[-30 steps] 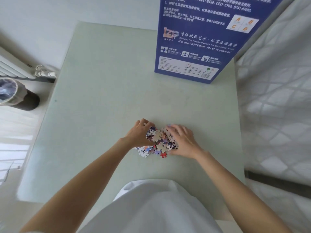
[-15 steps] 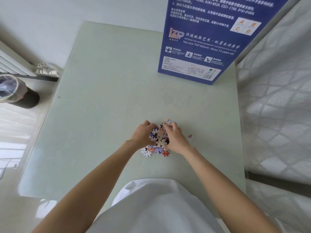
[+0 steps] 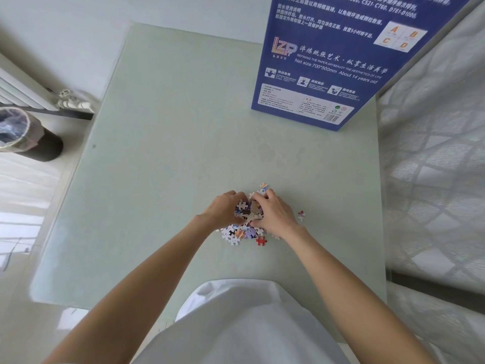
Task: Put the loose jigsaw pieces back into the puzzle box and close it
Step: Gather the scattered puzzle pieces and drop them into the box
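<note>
Jigsaw pieces (image 3: 242, 232): small heap of flat, knobbed card bits, mixed colours, on the table's near centre, between both hands.
Hidden: heap's middle is covered by the hands; count unreadable.
Left hand (image 3: 223, 210): fingers curled, cupping the heap's left side.
Right hand (image 3: 274, 214): fingers curled over the heap's top, gripping pieces.
Strays: red piece (image 3: 261, 240) at near edge; one piece (image 3: 301, 215) just right; one (image 3: 263, 185) just beyond the fingertips.
Puzzle box (image 3: 341, 61): blue printed card, upright at far right, top cut off; whether open cannot be told.
Table (image 3: 170, 153): pale green, smooth, rounded corners.
</note>
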Motion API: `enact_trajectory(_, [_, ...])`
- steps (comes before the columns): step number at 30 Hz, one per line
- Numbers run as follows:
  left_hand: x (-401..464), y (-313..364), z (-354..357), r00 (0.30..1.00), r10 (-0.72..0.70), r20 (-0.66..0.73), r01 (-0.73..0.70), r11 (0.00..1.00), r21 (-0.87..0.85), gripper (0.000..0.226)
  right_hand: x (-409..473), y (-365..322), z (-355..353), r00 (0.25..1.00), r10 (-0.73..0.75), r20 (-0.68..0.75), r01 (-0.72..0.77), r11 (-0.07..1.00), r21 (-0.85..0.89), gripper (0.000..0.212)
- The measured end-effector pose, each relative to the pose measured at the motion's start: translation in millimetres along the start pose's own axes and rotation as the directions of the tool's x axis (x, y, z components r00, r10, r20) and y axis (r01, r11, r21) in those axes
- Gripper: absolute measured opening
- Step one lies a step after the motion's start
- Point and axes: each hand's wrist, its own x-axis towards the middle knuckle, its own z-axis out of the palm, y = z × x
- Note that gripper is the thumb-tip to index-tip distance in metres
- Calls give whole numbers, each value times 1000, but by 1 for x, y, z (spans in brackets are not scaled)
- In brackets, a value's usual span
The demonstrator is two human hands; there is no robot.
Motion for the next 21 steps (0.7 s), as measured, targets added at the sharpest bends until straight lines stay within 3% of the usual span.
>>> enact_trajectory(7, [0,-1,0,999,-18,-37,18,1000,10,41,-1,6,-7,996,-36,-87,39,999,30,42])
enact_trajectory(21, [-5,0,-17,982,-104,-157,90,992,-94,40,-8,26,-13,981,34,-189,16,966,258,48])
